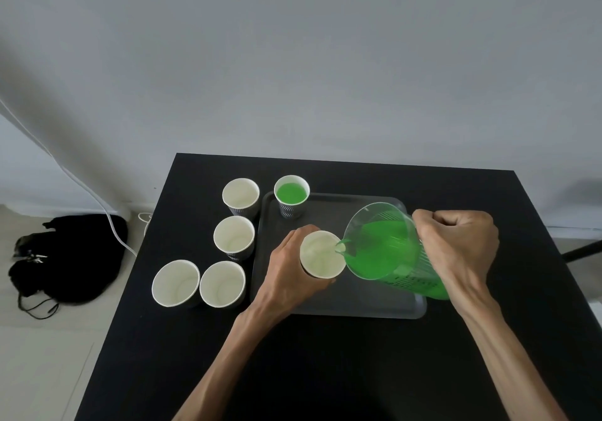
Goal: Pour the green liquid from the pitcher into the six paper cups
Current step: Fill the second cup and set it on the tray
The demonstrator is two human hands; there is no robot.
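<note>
Left hand (286,267) fingers (308,230) curl round the empty cup (322,254) on the tray (358,303). Right hand (456,244) fingers clench the pitcher (387,251) handle; the spout touches that cup's rim. Beyond the left fingers: one filled cup (291,195). Left of them, four empty cups (234,238) crowd the bench (202,339). A black bag (68,257) lies on the floor.

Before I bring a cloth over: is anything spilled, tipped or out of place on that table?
Nothing stands out. No green shows on the tray or the table. The pitcher is tilted in the right hand, its spout over the cup held by the left hand. The other five cups stand upright.
</note>
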